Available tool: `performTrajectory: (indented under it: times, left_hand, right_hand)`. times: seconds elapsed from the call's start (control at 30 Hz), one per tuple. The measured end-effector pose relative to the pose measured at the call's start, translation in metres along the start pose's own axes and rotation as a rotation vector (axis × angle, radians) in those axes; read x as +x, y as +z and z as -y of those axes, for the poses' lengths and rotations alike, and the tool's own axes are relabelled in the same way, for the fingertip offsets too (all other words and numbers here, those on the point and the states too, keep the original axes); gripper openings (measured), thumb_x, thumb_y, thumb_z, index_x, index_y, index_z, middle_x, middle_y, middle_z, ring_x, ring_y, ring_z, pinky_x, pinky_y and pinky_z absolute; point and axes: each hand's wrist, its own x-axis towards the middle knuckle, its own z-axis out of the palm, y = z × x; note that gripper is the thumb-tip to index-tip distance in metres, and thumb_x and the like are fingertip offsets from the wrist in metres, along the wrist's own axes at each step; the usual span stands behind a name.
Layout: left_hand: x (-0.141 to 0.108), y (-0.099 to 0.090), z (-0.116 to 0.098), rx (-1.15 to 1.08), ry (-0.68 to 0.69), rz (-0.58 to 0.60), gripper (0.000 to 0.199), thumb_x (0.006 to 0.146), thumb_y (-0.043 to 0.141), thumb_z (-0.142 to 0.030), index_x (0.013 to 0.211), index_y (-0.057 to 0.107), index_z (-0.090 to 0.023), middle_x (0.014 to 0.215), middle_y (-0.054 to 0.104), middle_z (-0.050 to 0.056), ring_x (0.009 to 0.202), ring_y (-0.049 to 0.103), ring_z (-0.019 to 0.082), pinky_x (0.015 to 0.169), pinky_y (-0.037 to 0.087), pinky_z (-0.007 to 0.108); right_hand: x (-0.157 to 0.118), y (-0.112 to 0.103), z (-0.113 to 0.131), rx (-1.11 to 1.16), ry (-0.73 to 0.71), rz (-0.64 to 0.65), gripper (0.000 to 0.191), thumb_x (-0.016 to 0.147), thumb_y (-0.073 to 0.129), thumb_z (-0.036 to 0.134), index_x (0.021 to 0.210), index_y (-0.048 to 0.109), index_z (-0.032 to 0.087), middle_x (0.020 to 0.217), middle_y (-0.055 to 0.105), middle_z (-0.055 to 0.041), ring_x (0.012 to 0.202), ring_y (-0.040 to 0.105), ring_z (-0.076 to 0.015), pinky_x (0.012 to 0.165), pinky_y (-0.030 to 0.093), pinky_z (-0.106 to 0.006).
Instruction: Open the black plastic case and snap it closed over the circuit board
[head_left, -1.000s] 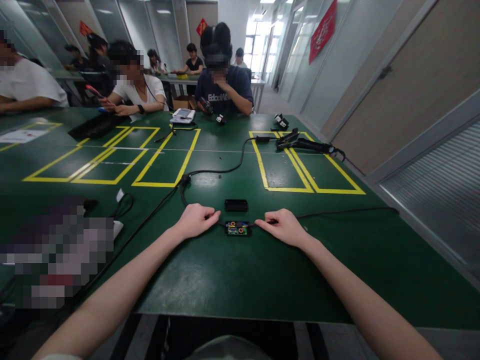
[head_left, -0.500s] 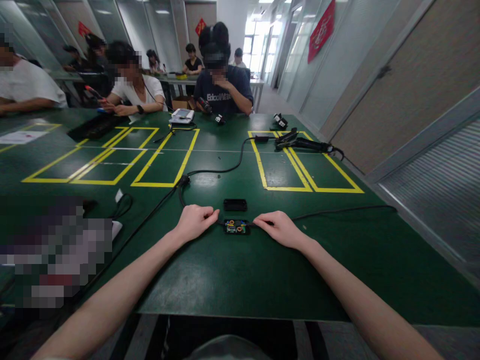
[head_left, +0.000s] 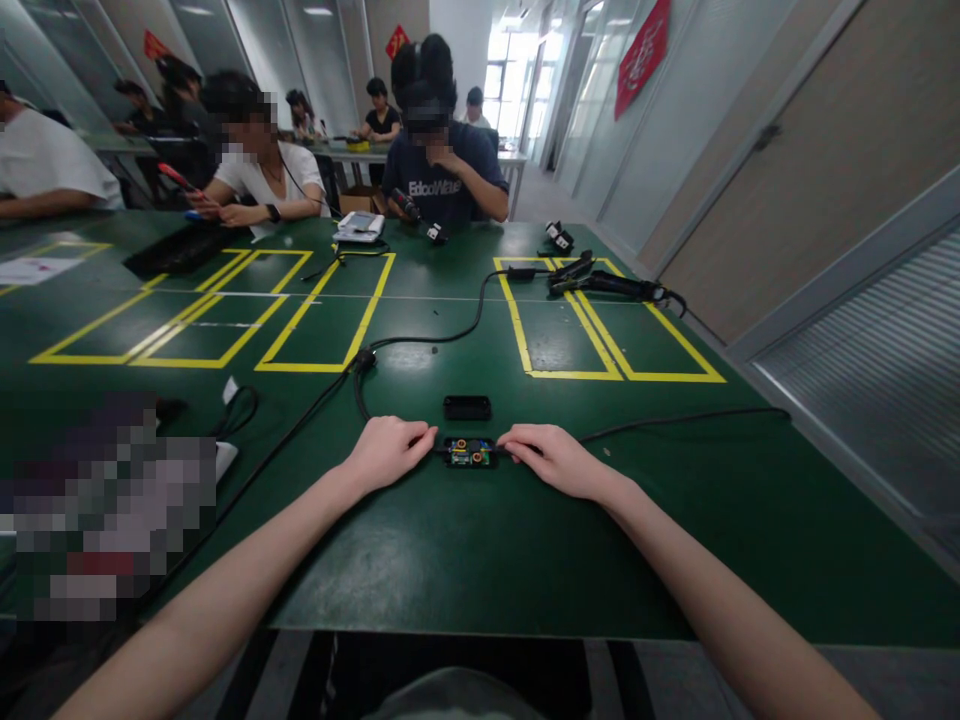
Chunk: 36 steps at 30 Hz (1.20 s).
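A small black case with a circuit board inside lies open on the green table, showing copper-coloured coils and several coloured wires. Just beyond it rests a loose black cover. At the board's left end my left hand is closed, thumb against forefinger, on the black cable that enters the case there. My right hand pinches the black cable at the right end, its fingertips close to the case. The cable parts between the fingers are mostly hidden.
Black cords join at a plug-like lump left of centre. Yellow tape rectangles mark the table. A black jointed tool lies at the far right, a white device farther back. Several people sit across the table.
My right fingertips have shifted slightly left, nearer the case's right end. The left hand keeps its pinch. The view has moved a little.
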Motion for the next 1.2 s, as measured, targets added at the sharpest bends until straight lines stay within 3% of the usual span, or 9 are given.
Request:
performTrajectory:
  times: [0.23, 0.37, 0.47, 0.6, 0.73, 0.87, 1.07, 1.2]
  left_hand:
    - [-0.001, 0.001, 0.002, 0.013, 0.063, -0.055, 0.049, 0.106, 0.042, -0.039, 0.066, 0.064, -0.02, 0.059, 0.063, 0.002, 0.058, 0.06, 0.018, 0.057, 0.03, 0.027]
    - [0.0, 0.004, -0.002, 0.048, 0.161, -0.127, 0.044, 0.107, 0.044, -0.033, 0.07, 0.062, -0.019, 0.068, 0.066, 0.004, 0.067, 0.061, 0.018, 0.063, 0.037, 0.028]
    - [0.002, 0.004, -0.003, 0.027, 0.212, -0.161, 0.038, 0.107, 0.046, -0.035, 0.078, 0.065, -0.019, 0.075, 0.067, 0.004, 0.074, 0.061, 0.019, 0.07, 0.043, 0.03]
    - [0.002, 0.001, 0.001, -0.073, 0.167, -0.212, 0.032, 0.107, 0.047, -0.04, 0.093, 0.068, -0.02, 0.088, 0.07, 0.005, 0.085, 0.064, 0.021, 0.078, 0.048, 0.034]
    - [0.001, 0.002, 0.005, -0.135, 0.128, -0.234, 0.034, 0.105, 0.05, -0.045, 0.12, 0.067, -0.02, 0.116, 0.071, 0.01, 0.109, 0.065, 0.027, 0.095, 0.052, 0.043]
    - [0.002, 0.008, 0.006, -0.158, 0.162, -0.192, 0.054, 0.1, 0.06, -0.051, 0.145, 0.057, -0.021, 0.142, 0.063, 0.013, 0.132, 0.057, 0.031, 0.113, 0.045, 0.05]
    - [0.002, 0.011, 0.007, -0.135, 0.174, -0.127, 0.051, 0.102, 0.06, -0.048, 0.148, 0.058, -0.025, 0.153, 0.057, 0.013, 0.142, 0.05, 0.031, 0.12, 0.039, 0.055]
    - [0.002, 0.009, 0.007, -0.12, 0.203, -0.102, 0.045, 0.103, 0.058, -0.044, 0.144, 0.063, -0.026, 0.152, 0.058, 0.014, 0.142, 0.051, 0.033, 0.119, 0.039, 0.059]
  right_hand:
    - [-0.001, -0.001, 0.001, -0.139, -0.103, -0.081, 0.026, 0.106, 0.054, 0.029, 0.104, 0.079, 0.021, 0.095, 0.075, -0.0075, 0.088, 0.068, -0.0217, 0.077, 0.053, -0.034]
    - [0.0, 0.001, 0.002, -0.194, -0.158, -0.119, 0.029, 0.106, 0.054, 0.031, 0.096, 0.08, 0.022, 0.105, 0.073, -0.0089, 0.091, 0.065, -0.022, 0.081, 0.052, -0.038]
    - [0.003, 0.006, 0.001, -0.166, -0.122, -0.166, 0.035, 0.108, 0.051, 0.032, 0.088, 0.077, 0.022, 0.103, 0.073, -0.0077, 0.09, 0.064, -0.0209, 0.08, 0.049, -0.038]
    - [0.007, 0.014, 0.0, -0.13, -0.008, -0.296, 0.035, 0.108, 0.05, 0.032, 0.082, 0.071, 0.021, 0.097, 0.073, -0.0068, 0.09, 0.064, -0.0209, 0.08, 0.047, -0.038]
    - [0.006, 0.017, -0.001, -0.136, 0.034, -0.377, 0.016, 0.099, 0.064, 0.037, 0.1, 0.072, 0.023, 0.11, 0.072, -0.0096, 0.105, 0.065, -0.0264, 0.089, 0.05, -0.043]
    - [0.005, 0.019, -0.005, -0.117, 0.06, -0.354, 0.036, 0.094, 0.071, 0.04, 0.127, 0.068, 0.025, 0.128, 0.069, -0.012, 0.121, 0.062, -0.0305, 0.101, 0.051, -0.051]
    - [0.006, 0.023, -0.01, -0.185, 0.023, -0.217, 0.05, 0.101, 0.061, 0.04, 0.149, 0.057, 0.029, 0.153, 0.058, -0.0122, 0.142, 0.051, -0.032, 0.119, 0.038, -0.062]
    - [0.006, 0.026, -0.01, -0.223, -0.006, -0.157, 0.043, 0.105, 0.055, 0.034, 0.148, 0.06, 0.033, 0.157, 0.055, -0.0104, 0.146, 0.048, -0.0314, 0.123, 0.029, -0.069]
